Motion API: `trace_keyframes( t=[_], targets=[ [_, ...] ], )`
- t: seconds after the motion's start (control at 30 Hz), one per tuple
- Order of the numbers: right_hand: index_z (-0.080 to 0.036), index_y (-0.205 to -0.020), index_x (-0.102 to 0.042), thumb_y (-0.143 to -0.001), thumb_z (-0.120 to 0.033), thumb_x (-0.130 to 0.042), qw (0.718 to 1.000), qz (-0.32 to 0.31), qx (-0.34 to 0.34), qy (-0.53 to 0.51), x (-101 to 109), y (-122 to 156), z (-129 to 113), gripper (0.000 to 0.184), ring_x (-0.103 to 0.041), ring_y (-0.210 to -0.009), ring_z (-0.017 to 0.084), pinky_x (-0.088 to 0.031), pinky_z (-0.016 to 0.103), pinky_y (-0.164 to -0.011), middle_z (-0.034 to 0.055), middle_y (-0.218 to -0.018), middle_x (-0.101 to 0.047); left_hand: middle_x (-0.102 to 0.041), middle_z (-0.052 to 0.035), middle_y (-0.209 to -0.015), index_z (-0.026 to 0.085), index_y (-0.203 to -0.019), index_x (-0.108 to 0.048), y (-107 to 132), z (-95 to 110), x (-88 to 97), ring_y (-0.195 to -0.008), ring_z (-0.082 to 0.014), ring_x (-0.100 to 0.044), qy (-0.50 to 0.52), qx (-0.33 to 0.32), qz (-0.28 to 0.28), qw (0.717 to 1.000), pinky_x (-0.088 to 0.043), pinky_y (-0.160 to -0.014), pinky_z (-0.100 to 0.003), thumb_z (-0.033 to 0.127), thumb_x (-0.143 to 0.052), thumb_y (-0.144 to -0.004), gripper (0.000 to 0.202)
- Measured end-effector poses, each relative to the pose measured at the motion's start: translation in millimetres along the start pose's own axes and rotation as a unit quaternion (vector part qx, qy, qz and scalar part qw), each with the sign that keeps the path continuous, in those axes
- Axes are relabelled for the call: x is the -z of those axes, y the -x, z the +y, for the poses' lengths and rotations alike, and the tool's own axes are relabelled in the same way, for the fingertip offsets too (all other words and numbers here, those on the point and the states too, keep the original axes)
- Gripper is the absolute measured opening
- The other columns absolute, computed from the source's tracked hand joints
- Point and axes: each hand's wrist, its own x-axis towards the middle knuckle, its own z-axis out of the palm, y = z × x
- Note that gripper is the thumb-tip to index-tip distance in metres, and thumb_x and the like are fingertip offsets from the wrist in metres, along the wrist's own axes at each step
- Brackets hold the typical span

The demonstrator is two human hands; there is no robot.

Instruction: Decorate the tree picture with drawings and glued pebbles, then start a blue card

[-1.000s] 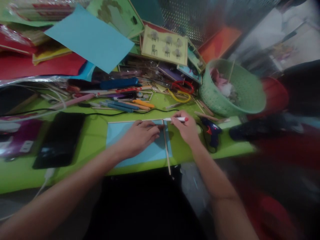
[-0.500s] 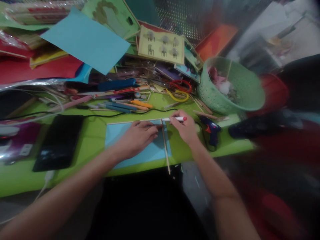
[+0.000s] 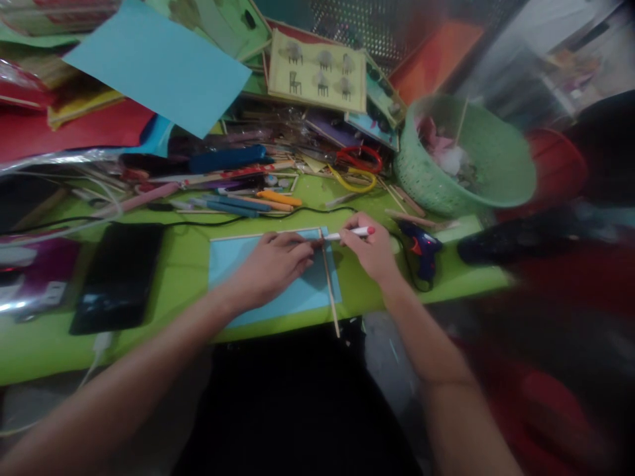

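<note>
A light blue paper sheet [image 3: 278, 294] lies on the green table [image 3: 188, 277] near its front edge. A thin wooden stick [image 3: 329, 285] lies across the sheet's right part and juts over the table edge. My left hand [image 3: 275, 261] rests on the sheet with its fingertips pressed on the stick's top end. My right hand [image 3: 372, 254] grips a white pen with a red cap [image 3: 350, 233], its tip at the stick's top end by the sheet's upper right corner.
A blue glue gun [image 3: 421, 254] lies just right of my right hand. A green basket [image 3: 466, 158] stands behind it. A black phone [image 3: 116, 274] lies at the left. Pens, sticks, scissors and coloured paper are heaped along the back.
Both hands stay at the sheet's upper right corner. The camera has shifted slightly, and the pen tip sits a little closer to the stick.
</note>
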Motion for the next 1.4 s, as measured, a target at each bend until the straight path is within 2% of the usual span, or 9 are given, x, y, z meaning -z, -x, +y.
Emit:
trace_keyframes(
  t=[0.13, 0.33, 0.53, 0.77, 1.27, 1.4],
  targets=[
    [-0.022, -0.075, -0.062, -0.083, -0.028, -0.065, 1.0, 0.001, -0.005, 0.002, 0.7, 3.4, -1.6, 0.011, -0.05, -0.064, 0.013, -0.038, 0.027, -0.063, -0.0045, -0.067, -0.061, -0.07, -0.0134, -0.126, 0.022, -0.12, -0.068, -0.2, 1.1, 1.9, -0.127, -0.0318, -0.059, 0.0, 0.01, -0.009, 1.0, -0.044, -0.103, -0.053, 0.034, -0.035, -0.106, 0.037],
    [-0.022, -0.076, -0.063, -0.083, -0.029, -0.065, 1.0, -0.004, -0.012, 0.022, 1.3, 10.7, -4.1, 0.01, -0.053, -0.064, 0.013, -0.039, 0.027, -0.062, -0.0038, -0.067, -0.063, -0.069, -0.0126, -0.128, 0.022, -0.123, -0.067, 1.2, 0.2, -0.3, -0.126, -0.0314, -0.059, 0.002, 0.001, 0.009, 1.0, -0.043, -0.103, -0.053, 0.036, -0.032, -0.107, 0.04],
    [-0.022, -0.075, -0.063, -0.083, -0.027, -0.065, 0.999, -0.012, -0.007, 0.031, 3.8, 22.3, -5.2, 0.01, -0.051, -0.063, 0.013, -0.038, 0.028, -0.06, -0.0034, -0.067, -0.061, -0.069, -0.0113, -0.131, 0.024, -0.135, -0.062, 1.7, 0.5, -1.8, -0.129, -0.0303, -0.057, 0.01, 0.002, 0.013, 1.0, -0.04, -0.105, -0.051, 0.037, -0.029, -0.108, 0.044],
    [-0.022, -0.075, -0.063, -0.084, -0.027, -0.066, 0.998, -0.021, -0.019, 0.051, 7.6, 43.4, -9.8, 0.01, -0.047, -0.059, 0.012, -0.035, 0.028, -0.056, -0.0036, -0.065, -0.058, -0.069, -0.0122, -0.133, 0.027, -0.146, -0.055, 1.7, 1.2, -2.1, -0.131, -0.0303, -0.056, 0.02, 0.015, 0.011, 1.0, -0.039, -0.106, -0.052, 0.037, -0.03, -0.108, 0.046],
    [-0.022, -0.076, -0.067, -0.085, -0.025, -0.068, 0.997, -0.037, -0.061, 0.031, 15.7, 90.9, -15.6, 0.009, -0.049, -0.057, 0.012, -0.035, 0.027, -0.053, -0.0035, -0.066, -0.063, -0.069, -0.0134, -0.132, 0.023, -0.148, -0.053, 0.7, 3.6, -0.4, -0.133, -0.0297, -0.056, 0.014, 0.018, 0.002, 1.0, -0.039, -0.108, -0.051, 0.038, -0.029, -0.109, 0.048],
    [-0.024, -0.076, -0.068, -0.084, -0.024, -0.068, 0.997, -0.034, -0.068, 0.032, 16.2, 99.9, -18.3, 0.008, -0.051, -0.058, 0.012, -0.036, 0.028, -0.053, -0.0041, -0.064, -0.062, -0.069, -0.0134, -0.132, 0.024, -0.148, -0.054, 0.8, 4.0, -0.7, -0.132, -0.0311, -0.055, 0.026, 0.023, 0.006, 0.999, -0.038, -0.11, -0.054, 0.037, -0.03, -0.108, 0.048]
  ],
)
